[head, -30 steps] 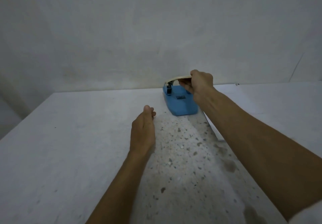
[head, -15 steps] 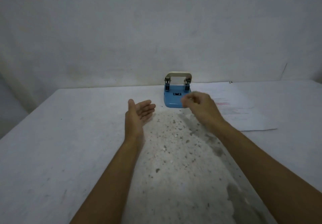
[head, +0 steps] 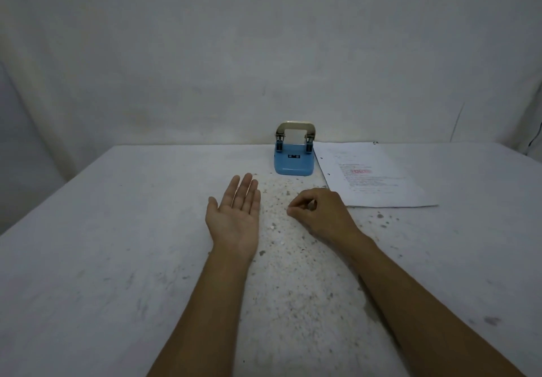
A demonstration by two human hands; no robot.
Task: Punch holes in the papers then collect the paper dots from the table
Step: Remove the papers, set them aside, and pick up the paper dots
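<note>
Left hand (head: 236,211) lies palm-up, flat open, empty; right hand (head: 321,213) pinches fingertips, contents unclear, near papers' (head: 378,177) edge.

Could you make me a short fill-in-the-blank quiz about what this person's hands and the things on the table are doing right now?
1. The left hand lies open with its palm facing ____.
2. The right hand pinches its fingers together just above the table, beside the ____ hand.
3. The hole punch has a base coloured ____.
4. The printed papers lie to the ____ of the hole punch.

Missing words: up; left; blue; right
</note>
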